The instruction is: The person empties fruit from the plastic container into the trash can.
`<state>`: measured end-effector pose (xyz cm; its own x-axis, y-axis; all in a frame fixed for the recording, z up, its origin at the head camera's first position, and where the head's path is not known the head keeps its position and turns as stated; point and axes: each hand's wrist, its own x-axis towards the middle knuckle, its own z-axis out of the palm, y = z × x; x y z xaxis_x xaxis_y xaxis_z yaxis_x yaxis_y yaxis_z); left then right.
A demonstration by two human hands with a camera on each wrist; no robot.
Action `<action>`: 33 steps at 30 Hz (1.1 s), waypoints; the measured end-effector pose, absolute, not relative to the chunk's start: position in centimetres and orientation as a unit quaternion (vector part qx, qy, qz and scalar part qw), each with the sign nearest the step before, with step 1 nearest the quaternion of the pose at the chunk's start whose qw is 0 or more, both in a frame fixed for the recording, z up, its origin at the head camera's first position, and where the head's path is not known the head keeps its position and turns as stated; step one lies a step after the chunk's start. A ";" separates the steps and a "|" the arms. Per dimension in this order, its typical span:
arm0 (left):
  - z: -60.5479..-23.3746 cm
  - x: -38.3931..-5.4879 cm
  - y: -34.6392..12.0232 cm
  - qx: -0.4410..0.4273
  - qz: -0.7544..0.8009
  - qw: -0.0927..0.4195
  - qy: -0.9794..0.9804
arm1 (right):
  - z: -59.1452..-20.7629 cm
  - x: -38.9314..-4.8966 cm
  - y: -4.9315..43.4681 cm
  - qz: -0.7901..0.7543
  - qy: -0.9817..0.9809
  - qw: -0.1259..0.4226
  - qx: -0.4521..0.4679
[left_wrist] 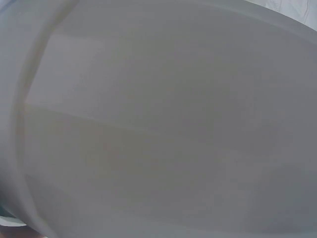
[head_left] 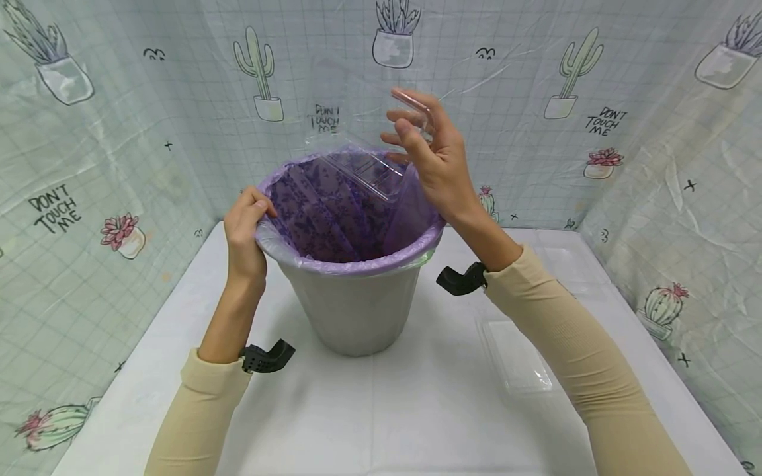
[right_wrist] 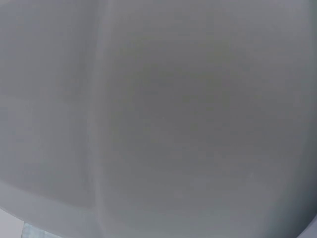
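Note:
A grey bin stands upright, lined with a purple bag folded over its rim. At the bin's left side my left hand grips the rim, fingers over the edge. My right hand is above the rim at the back right, holding a clear plastic container tilted over the opening. The container's transparent panels are hard to make out against the backdrop. The bin's grey wall fills the left wrist view, and a blurred grey wall fills the right wrist view; neither hand's grip shows there.
On the white table, a clear plastic tray lies beside my right forearm. Another faint clear container lies behind that arm at the far right. A cactus-printed curtain encloses the back and both sides.

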<state>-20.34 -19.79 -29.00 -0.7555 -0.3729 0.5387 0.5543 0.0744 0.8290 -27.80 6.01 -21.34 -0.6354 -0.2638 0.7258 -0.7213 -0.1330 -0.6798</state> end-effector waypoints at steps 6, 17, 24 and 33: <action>-29.0 -20.4 -19.8 -0.071 -0.680 0.340 -0.646 | -21.2 -27.8 6.0 0.676 -0.611 0.164 0.378; -28.9 -20.3 -19.8 -0.073 -0.681 0.343 -0.643 | -20.8 -28.2 7.3 0.699 -0.575 0.188 0.381; -28.9 -20.4 -19.7 -0.075 -0.678 0.344 -0.645 | -20.4 -28.4 10.8 0.729 -0.540 0.214 0.362; -28.8 -20.2 -19.8 -0.072 -0.676 0.344 -0.647 | -22.0 -29.1 16.2 0.784 -0.520 0.221 0.257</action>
<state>-20.20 -19.78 -28.79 -0.7529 -0.3725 0.5425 0.5584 0.0747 0.8262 -29.08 16.21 -22.01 -0.7698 0.0790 0.6334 -0.6145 -0.3603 -0.7019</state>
